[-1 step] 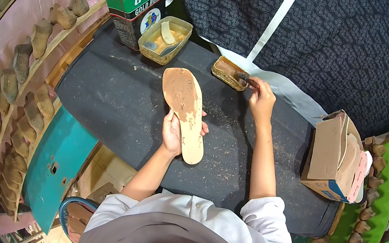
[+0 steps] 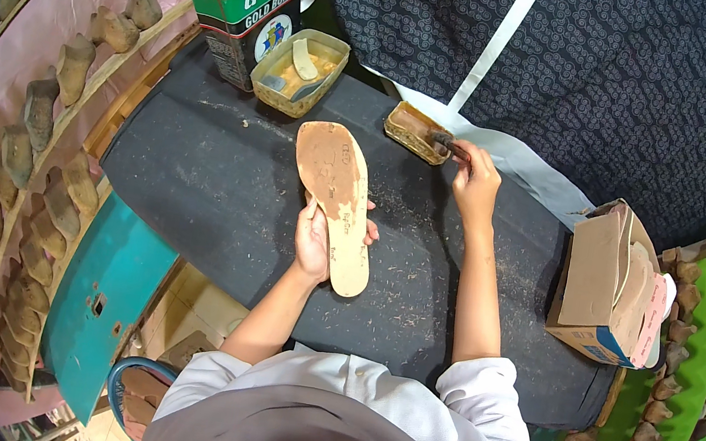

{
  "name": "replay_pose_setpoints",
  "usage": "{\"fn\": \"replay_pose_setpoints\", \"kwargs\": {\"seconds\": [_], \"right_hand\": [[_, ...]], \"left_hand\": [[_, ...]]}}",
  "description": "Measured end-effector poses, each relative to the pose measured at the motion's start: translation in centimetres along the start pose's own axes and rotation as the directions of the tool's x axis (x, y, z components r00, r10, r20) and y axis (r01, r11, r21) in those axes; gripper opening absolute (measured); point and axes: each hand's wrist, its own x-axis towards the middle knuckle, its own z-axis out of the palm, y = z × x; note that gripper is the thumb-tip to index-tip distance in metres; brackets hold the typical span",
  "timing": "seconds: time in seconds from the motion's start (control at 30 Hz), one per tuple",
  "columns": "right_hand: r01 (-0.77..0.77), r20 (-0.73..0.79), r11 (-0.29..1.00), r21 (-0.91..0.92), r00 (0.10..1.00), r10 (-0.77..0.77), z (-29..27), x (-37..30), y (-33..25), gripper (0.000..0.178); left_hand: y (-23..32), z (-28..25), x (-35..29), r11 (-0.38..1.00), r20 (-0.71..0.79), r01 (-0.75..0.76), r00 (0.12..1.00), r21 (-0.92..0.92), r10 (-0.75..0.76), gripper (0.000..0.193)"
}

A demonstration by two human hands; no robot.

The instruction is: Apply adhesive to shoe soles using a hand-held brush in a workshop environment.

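My left hand (image 2: 313, 237) is closed around an insole (image 2: 338, 209), thumb at one edge and fingertips showing at the other. The insole's wide front half is brown and patchy, with pencil-like marks; its heel half is pale beige. In my right hand (image 2: 476, 184) is a dark brush (image 2: 453, 148), pinched between the fingers. Its tip reaches into a small rectangular tub (image 2: 414, 149) with brownish, caked contents. The bristles are mostly hidden there, so I cannot tell how deep they sit.
A larger tub (image 2: 292, 106) with scraps inside stands beside a green-and-black metal can (image 2: 231, 50) at the back left. A cardboard box (image 2: 587, 285) of flat pieces stands at the right edge of the black-covered table (image 2: 230, 194). Shoe lasts (image 2: 75, 69) line racks at left.
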Motion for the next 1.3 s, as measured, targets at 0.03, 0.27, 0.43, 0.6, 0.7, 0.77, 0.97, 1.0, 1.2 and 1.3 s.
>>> {"fn": "replay_pose_setpoints", "kwargs": {"seconds": [0.03,0.27,0.43,0.6,0.7,0.77,0.97,1.0,1.2,1.3], "right_hand": [[0.031,-0.016,0.998,-0.057,0.999,-0.032,-0.3,-0.1,-0.2,0.033],[0.193,0.003,0.976,0.102,0.981,-0.194,-4.8,-1.9,-9.9,0.036],[0.468,0.100,0.820,0.330,0.846,-0.523,-5.5,-4.0,-13.5,0.042],[0.435,0.201,0.835,0.336,0.833,-0.515,-5.7,-5.4,-13.7,0.035],[0.392,0.335,0.817,0.424,0.770,-0.543,-7.1,-5.2,-14.0,0.035],[0.377,0.317,0.830,0.411,0.795,-0.518,-7.4,-5.0,-14.2,0.042],[0.379,0.230,0.862,0.336,0.855,-0.465,-5.9,-5.5,-14.2,0.036],[0.361,0.295,0.857,0.369,0.829,-0.476,-6.4,-5.4,-14.3,0.036],[0.363,0.171,0.875,0.322,0.886,-0.430,-5.8,-5.4,-14.5,0.035],[0.332,0.262,0.866,0.373,0.858,-0.441,-5.6,-5.9,-14.2,0.036]], "left_hand": [[0.0,-0.1,0.0,1.000,-0.001,0.003,1.000,-0.001,-0.003,0.062],[0.2,0.5,0.0,0.999,-0.093,-0.043,0.995,0.013,0.044,0.059],[0.5,1.0,0.3,0.999,-0.175,-0.023,0.984,-0.047,0.015,0.057],[0.6,0.7,0.0,0.998,-0.117,-0.044,0.992,-0.041,0.038,0.059],[0.4,0.1,0.3,0.996,-0.104,-0.045,0.994,-0.077,0.037,0.060],[0.3,0.3,0.2,0.996,-0.082,-0.045,0.996,-0.073,0.039,0.060],[0.1,0.2,-0.1,0.999,-0.082,-0.027,0.996,-0.044,0.024,0.058],[0.1,0.0,-0.1,0.999,-0.084,-0.030,0.996,-0.042,0.026,0.058],[-0.2,-0.3,0.0,0.999,-0.091,-0.006,0.996,-0.037,0.003,0.057],[0.1,0.0,-0.2,0.999,-0.094,-0.017,0.995,-0.047,0.012,0.055]]}}
